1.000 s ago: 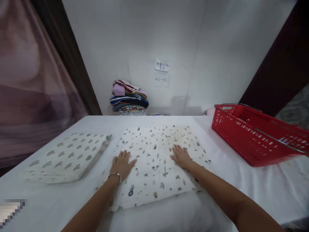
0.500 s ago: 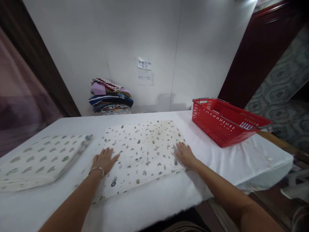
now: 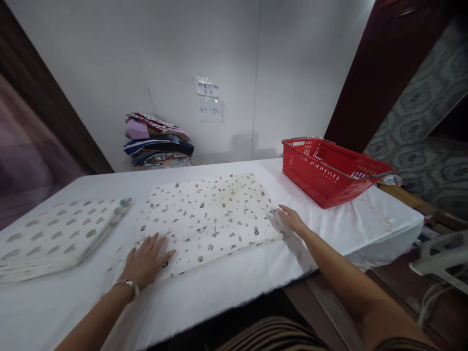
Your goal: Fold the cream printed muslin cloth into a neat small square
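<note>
Your left hand [image 3: 146,261] and right hand [image 3: 290,218] are bare, and a slim, shiny, pale bracelet [image 3: 130,285] circles your left wrist. You wear a top [image 3: 270,335] with narrow tan stripes on dark cloth; your right sleeve [image 3: 400,344] shows dark striping too.

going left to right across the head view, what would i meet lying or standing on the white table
folded cloth with rows of grey shapes → small-print cloth → red basket
</note>
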`<state>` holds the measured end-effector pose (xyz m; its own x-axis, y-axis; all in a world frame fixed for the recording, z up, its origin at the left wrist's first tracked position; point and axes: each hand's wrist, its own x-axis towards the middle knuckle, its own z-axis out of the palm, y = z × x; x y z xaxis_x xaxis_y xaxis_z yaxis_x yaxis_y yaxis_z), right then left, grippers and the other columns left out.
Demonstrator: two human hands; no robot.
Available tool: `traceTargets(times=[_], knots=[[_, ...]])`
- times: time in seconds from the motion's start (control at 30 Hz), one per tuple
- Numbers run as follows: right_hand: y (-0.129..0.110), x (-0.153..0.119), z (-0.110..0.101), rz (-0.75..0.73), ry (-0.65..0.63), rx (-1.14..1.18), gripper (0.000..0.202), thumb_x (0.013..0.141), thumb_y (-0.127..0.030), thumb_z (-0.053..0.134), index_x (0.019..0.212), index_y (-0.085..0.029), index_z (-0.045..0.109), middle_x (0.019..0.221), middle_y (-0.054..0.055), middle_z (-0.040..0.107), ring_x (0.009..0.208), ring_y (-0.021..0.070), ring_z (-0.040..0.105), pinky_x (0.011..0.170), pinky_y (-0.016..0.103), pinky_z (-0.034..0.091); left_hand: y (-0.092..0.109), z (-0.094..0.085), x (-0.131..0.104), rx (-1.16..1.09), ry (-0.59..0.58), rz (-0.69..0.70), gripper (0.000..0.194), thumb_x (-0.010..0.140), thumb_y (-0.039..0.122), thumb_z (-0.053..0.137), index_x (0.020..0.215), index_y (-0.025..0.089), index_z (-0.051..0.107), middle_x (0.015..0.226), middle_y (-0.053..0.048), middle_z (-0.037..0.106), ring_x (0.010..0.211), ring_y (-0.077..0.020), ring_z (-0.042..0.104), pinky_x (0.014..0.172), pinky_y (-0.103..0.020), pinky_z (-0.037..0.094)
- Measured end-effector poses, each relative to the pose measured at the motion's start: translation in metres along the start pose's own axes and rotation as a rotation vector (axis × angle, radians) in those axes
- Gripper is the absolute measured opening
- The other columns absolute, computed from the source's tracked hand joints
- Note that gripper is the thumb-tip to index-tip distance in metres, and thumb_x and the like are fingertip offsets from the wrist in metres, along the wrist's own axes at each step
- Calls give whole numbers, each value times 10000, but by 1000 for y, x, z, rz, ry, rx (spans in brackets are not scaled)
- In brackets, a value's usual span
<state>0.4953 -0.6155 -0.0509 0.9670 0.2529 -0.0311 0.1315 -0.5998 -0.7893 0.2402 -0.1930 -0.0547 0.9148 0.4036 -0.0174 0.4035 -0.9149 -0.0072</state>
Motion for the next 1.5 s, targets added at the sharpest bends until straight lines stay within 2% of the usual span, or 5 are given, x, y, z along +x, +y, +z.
traceTargets(times=[0.17, 0.3, 0.7, 0.93, 1.5], knots=[[16, -23, -29, 312, -71, 272, 300, 852, -308, 537, 1089, -125, 564, 992, 114, 650, 663, 123, 627, 534, 219, 507, -6, 18, -35, 62, -5, 87, 488, 815, 363, 380, 1280, 275, 497, 1469, -47, 305, 1375, -253, 175, 1074, -497, 195], [17, -39, -30, 367, -201, 276, 179, 851, -268, 536, 794, -105, 585, 735, 73, 645, 494, 98, 576, 452, 216, 491, -1, 29, -41, 39, 57, 58, 480, 832, 380, 362, 1292, 300, 472, 1454, -26, 337, 1367, -221, 203, 1089, -475, 180], [-1, -38, -30, 552, -369, 240, 324, 897, -393, 473, 687, -146, 483, 449, -27, 503, 367, 97, 494, 373, 204, 402, 14, 10, -44, 34, 12, 16, 546, 877, 416, 283, 1359, 176, 372, 1477, -64, 284, 1365, -227, 210, 1084, -463, 210], [-2, -43, -28, 352, -309, 57, 275, 795, -314, 628, 621, -150, 492, 432, -38, 496, 340, 68, 433, 345, 185, 308, 17, 8, -42, 69, -16, -4, 539, 891, 432, 265, 1367, 194, 353, 1481, -45, 276, 1365, -209, 202, 1086, -441, 198], [-7, -39, -25, 412, -352, -75, 346, 768, -372, 652, 550, -149, 503, 388, -21, 501, 327, 62, 418, 334, 175, 284, 14, 13, -41, 4, 19, -8, 553, 872, 455, 273, 1348, 196, 386, 1463, -45, 317, 1354, -207, 236, 1084, -446, 205]])
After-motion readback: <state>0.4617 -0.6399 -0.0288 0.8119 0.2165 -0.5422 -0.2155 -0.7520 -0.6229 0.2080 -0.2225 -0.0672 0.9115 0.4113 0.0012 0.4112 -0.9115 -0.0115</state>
